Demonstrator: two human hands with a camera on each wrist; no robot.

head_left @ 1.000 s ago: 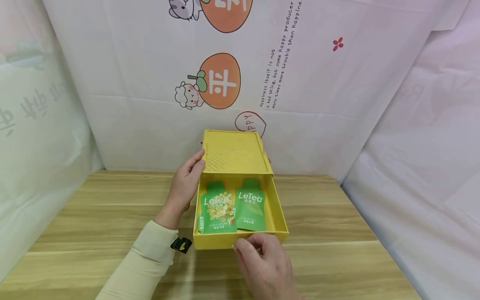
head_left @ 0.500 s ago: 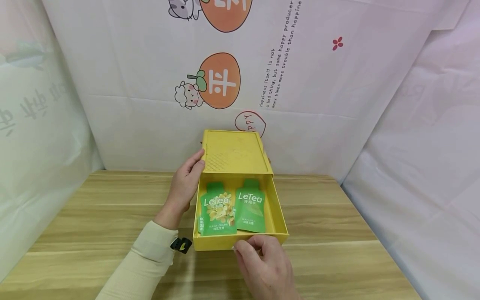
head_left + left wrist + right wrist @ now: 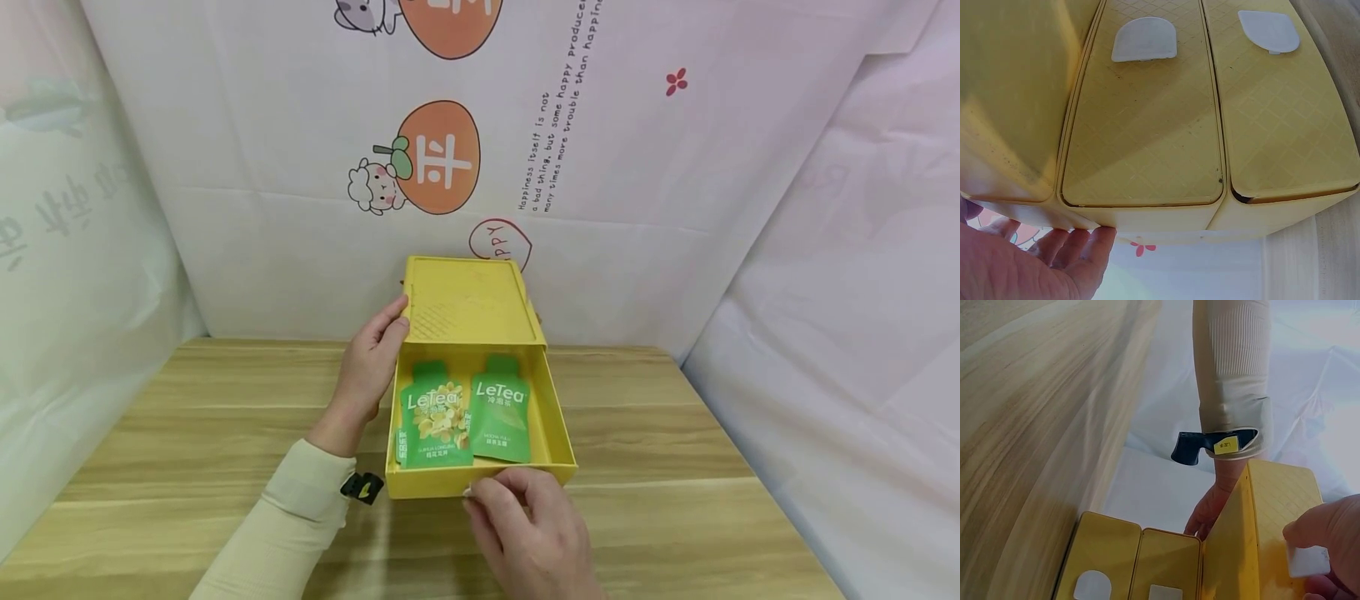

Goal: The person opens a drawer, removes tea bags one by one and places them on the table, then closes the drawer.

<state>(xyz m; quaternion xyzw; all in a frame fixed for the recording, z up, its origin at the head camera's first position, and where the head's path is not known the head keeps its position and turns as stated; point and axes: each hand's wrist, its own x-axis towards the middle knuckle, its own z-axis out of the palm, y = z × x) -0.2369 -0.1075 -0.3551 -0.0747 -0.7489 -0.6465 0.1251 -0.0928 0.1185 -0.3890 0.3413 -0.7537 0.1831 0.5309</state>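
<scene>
Yellow drawer [image 3: 425, 485], a shallow plastic-looking tray, stands pulled out at the centre of your head view, in front of its cabinet [image 3: 480, 300]. At far left hangs a creased pale sheet [image 3: 82, 275] with faint lettering. Next comes your cream sleeve [image 3: 273, 533], ribbed in the right wrist view, with one black band [image 3: 362, 487] at the cuff. Your left hand [image 3: 365, 367] touches the cabinet's left side, its fingers extended against the wall. The cabinet's flat top has a raised border and a scuffed crosshatched patch. Inside the drawer, two smooth green pouches with narrow necks show their fronts: the left pouch [image 3: 438, 429] printed with yellow blossoms, the right pouch [image 3: 501, 421] plainer. Another printed edge peeks out at far left; you cannot tell the exact count. Your right hand [image 3: 536, 533], lower centre, has thumb and finger clamped on the drawer's white tab [image 3: 1307, 560]. Your left wrist view adds two pushed-in drawers, the middle drawer [image 3: 1141, 137] and the right-hand drawer [image 3: 1291, 112], diamond-textured, each with one white pull. Beneath everything runs a wood-grain table [image 3: 675, 475]; a white back sheet [image 3: 637, 150] bears two orange fruit prints, and a plain pale right sheet [image 3: 847, 250] closes the right edge.
</scene>
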